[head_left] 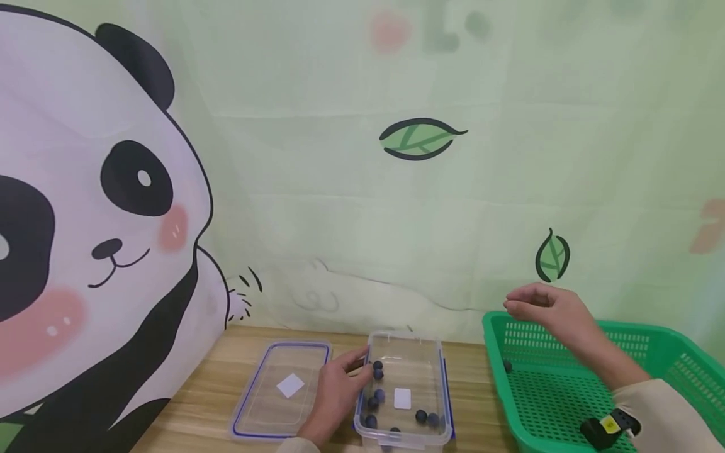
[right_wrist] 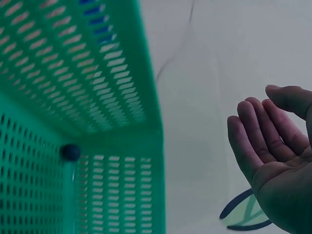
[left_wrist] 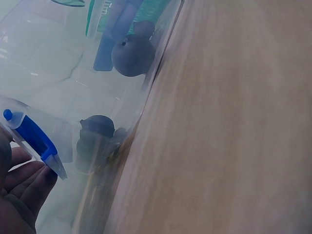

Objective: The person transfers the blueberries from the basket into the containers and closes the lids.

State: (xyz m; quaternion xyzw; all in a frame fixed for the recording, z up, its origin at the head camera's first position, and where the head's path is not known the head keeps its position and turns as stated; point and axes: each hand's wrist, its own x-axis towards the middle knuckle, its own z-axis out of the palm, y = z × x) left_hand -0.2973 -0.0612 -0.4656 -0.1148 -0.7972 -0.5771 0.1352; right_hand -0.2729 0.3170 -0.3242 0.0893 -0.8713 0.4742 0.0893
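A clear plastic food container [head_left: 402,358] with several blueberries [head_left: 372,403] in it stands on the table. My left hand [head_left: 338,387] grips its left side, thumb by the rim. Up close in the left wrist view, the fingers [left_wrist: 30,187] lie at a blue clip [left_wrist: 36,139] on the container, and more blueberries [left_wrist: 133,55] show through the clear wall. Over the far left part of a green basket [head_left: 498,390], my right hand [head_left: 552,308] is raised with loosely bent fingers and holds nothing. One blueberry [right_wrist: 71,152] lies in a corner of the basket.
The container's clear lid [head_left: 260,402], with a blue seal and a white label [head_left: 291,385], lies flat to the left of the left hand. Behind the wooden table [head_left: 470,390] hangs a pale green cloth [head_left: 340,189] printed with a panda and leaves.
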